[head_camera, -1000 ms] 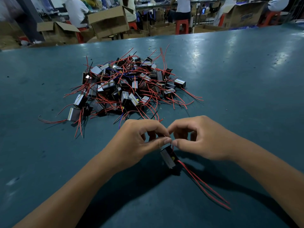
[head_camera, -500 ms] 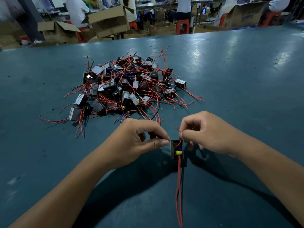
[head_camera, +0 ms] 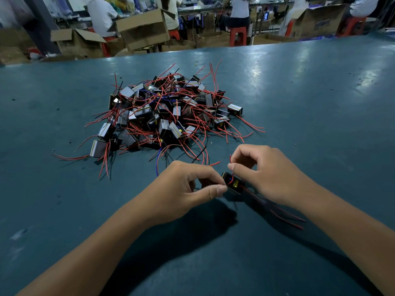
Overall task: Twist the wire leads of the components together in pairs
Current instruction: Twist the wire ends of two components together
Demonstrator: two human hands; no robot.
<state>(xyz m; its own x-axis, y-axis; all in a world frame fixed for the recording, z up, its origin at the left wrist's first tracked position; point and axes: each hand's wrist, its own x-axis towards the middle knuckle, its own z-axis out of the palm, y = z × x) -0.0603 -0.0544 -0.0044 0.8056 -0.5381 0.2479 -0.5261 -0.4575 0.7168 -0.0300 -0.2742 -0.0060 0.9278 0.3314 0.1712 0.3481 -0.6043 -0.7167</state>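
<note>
A small black component (head_camera: 233,184) with a yellow part and red leads hangs between my hands, just above the teal table (head_camera: 310,116). My left hand (head_camera: 183,184) pinches a thin bare wire end at the component's left side, between thumb and forefinger. My right hand (head_camera: 265,174) pinches a short red lead that rises from the component's top. Two long red leads (head_camera: 284,216) trail from it to the lower right, under my right wrist. A pile of similar components (head_camera: 166,116) with tangled red wires lies farther back on the table.
Beyond the table's far edge stand open cardboard boxes (head_camera: 143,28), red stools (head_camera: 238,35) and several seated people at other benches. Loose red wires from the pile reach close to my hands.
The component has turned, so its long red leads now trail to the lower right instead of straight down. My right hand has lifted a short red lead upward.
</note>
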